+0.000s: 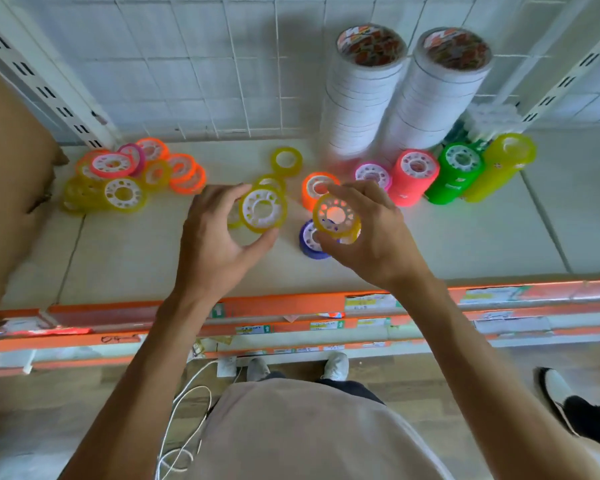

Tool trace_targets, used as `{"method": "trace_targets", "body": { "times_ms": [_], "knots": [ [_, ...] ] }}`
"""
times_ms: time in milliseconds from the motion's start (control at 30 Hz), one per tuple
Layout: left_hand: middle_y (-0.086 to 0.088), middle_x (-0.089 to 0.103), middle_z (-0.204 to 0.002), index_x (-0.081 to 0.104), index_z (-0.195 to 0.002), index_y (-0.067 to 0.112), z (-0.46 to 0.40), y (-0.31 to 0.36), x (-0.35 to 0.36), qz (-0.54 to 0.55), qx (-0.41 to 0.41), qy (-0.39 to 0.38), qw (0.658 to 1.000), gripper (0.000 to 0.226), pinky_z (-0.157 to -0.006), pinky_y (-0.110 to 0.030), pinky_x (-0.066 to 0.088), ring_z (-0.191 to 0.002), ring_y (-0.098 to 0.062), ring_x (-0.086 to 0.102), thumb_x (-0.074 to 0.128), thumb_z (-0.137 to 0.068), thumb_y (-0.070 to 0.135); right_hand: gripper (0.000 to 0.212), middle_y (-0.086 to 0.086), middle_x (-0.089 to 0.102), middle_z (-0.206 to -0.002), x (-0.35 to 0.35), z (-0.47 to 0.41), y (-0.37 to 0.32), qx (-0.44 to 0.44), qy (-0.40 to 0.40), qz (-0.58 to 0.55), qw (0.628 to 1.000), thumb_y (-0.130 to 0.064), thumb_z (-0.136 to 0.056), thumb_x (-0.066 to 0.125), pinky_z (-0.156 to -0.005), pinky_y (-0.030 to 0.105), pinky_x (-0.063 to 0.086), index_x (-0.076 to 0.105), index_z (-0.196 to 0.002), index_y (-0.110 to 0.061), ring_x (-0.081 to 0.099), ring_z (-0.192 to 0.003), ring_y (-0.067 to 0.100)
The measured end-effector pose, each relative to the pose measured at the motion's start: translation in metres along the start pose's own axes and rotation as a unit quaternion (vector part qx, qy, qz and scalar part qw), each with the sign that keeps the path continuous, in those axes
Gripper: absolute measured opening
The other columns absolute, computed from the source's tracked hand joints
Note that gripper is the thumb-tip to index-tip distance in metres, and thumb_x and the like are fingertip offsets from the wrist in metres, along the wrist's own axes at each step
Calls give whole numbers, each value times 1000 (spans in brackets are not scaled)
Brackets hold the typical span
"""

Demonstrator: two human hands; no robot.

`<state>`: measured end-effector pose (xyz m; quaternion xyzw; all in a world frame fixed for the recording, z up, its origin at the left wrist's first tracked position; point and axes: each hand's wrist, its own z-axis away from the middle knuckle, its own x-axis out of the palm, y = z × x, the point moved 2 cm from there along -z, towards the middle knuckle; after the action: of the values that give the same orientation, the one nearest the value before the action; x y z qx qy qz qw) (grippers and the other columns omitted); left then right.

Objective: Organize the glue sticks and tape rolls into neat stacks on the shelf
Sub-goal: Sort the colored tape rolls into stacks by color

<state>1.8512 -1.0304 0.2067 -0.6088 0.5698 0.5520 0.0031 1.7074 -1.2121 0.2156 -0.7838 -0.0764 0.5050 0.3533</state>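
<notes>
Two yellow tape rolls are in your hands above the shelf [465, 237]. Your left hand [215, 237] holds one yellow roll [263, 210] by its rim, thumb under and fingers curled over, the roll standing out past the fingertips. Your right hand [374, 237] pinches the other yellow roll [336, 216] the same way, directly over a purple roll [310, 240] lying on the shelf.

Open shelf surface lies between your hands and the orange front edge [291, 303], and more to the right of your right wrist. To the left sits a loose heap of rolls [125, 178]; a cardboard box [11, 188] borders that side. At the back right stand two tall white tape stacks [395, 98], with pink [413, 176], green [456, 173] and yellow [503, 166] stacks leaning in front. Price labels [368, 301] on the front edge are too blurred to read, as are the printed tops of the white stacks.
</notes>
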Motion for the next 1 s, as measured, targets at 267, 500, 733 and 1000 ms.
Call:
{"method": "trace_targets", "body": {
  "times_ms": [267, 500, 733, 1000],
  "knots": [
    [-6, 58, -116, 64, -124, 10, 6, 62, 61, 22, 8, -57, 998, 61, -89, -34, 49, -105, -23, 57, 80, -72, 37, 63, 4, 61, -119, -42, 31, 65, 42, 7, 19, 999, -31, -73, 84, -91, 30, 46, 60, -129, -16, 59, -107, 25],
    [-4, 59, -117, 63, -126, 10, 14, 76, 74, 4, -17, -57, 998, 63, -89, -40, 51, -105, -24, 59, 80, -73, 40, 67, 4, 63, -121, -34, 34, 89, 22, -36, 5, 999, -35, -74, 85, -89, 22, 40, 57, -132, -15, 58, -108, 24],
    [-2, 58, -117, 63, -126, 11, 18, 83, 78, -9, -36, -43, 998, 63, -89, -36, 52, -104, -21, 59, 79, -74, 42, 66, 7, 64, -119, -25, 28, 94, 5, -55, -12, 998, -35, -73, 85, -91, 29, 43, 59, -129, -12, 58, -108, 28],
    [1, 59, -115, 63, -126, 12, 27, 80, 79, 5, -52, -24, 998, 61, -88, -41, 52, -106, -18, 59, 79, -76, 43, 68, 8, 65, -120, -15, 27, 100, 9, -73, -3, 997, -34, -71, 85, -93, 29, 41, 59, -130, -12, 57, -107, 28]
  ]
}}
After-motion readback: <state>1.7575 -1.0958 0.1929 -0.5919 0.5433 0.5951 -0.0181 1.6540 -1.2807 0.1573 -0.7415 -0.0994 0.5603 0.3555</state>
